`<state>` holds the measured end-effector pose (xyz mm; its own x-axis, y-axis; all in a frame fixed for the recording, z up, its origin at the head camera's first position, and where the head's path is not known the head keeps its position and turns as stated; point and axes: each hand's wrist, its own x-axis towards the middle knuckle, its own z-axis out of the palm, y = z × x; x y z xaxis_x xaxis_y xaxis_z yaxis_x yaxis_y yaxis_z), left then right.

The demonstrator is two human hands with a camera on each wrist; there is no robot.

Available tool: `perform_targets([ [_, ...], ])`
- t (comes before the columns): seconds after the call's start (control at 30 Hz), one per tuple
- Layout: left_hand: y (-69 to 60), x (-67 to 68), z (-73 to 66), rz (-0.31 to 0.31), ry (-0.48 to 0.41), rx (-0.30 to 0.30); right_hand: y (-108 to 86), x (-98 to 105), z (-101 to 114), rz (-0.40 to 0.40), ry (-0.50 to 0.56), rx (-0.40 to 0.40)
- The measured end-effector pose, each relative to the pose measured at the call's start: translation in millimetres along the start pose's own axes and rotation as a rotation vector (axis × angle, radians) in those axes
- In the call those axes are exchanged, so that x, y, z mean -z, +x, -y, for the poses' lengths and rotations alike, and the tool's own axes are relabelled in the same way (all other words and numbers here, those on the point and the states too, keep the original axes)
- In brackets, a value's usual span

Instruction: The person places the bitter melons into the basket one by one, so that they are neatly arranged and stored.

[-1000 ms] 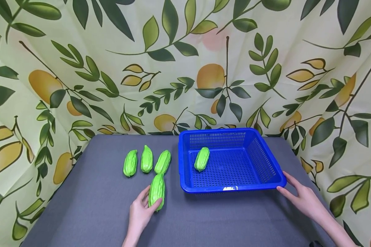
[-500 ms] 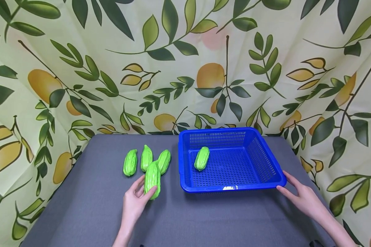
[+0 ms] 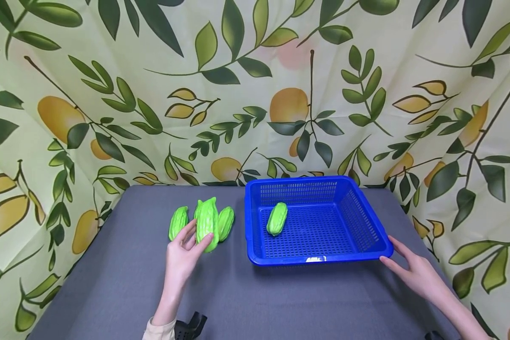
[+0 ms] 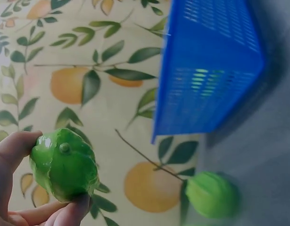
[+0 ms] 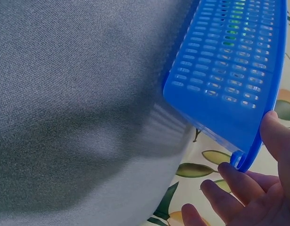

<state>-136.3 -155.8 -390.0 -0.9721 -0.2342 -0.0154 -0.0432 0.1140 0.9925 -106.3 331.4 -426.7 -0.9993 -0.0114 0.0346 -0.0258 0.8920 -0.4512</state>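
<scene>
My left hand (image 3: 182, 252) grips a bright green bitter melon (image 3: 207, 224) between thumb and fingers, above the table. In the left wrist view this bitter melon (image 4: 64, 165) points its stubbed end at the camera. Behind it, one bitter melon is mostly covered; another (image 3: 179, 222) lies to its left and one more (image 3: 226, 223) to its right. At the blue plastic basket's (image 3: 280, 261) near right corner, my right hand (image 3: 418, 271) pinches the rim, thumb and index finger on it in the right wrist view. A single bitter melon (image 3: 277, 219) lies inside the basket, toward its left wall.
A grey cloth covers the table (image 3: 259, 302). Behind it and along both sides hangs a curtain (image 3: 246, 94) printed with leaves and orange fruit. A black strap-like piece (image 3: 190, 326) shows by my left wrist.
My left hand has lifted the bitter melon and carried it away from me and slightly left, in front of the others. My right hand and the basket stay put.
</scene>
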Motion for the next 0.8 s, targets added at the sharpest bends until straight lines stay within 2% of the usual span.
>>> perform_targets([
  [0.17, 4.9, -5.5, -10.6, 0.002, -0.029, -0.033, 0.8, 0, 0, 0.009, -0.003, -0.011],
  [0.3, 4.0, -10.2, -15.5, 0.017, -0.043, -0.034, 0.6, 0, 0, 0.011, 0.005, -0.013],
  [0.8, -0.2, -32.6, -14.7, 0.066, -0.044, -0.067, 0.1, -2, -1, 0.013, 0.008, -0.012],
])
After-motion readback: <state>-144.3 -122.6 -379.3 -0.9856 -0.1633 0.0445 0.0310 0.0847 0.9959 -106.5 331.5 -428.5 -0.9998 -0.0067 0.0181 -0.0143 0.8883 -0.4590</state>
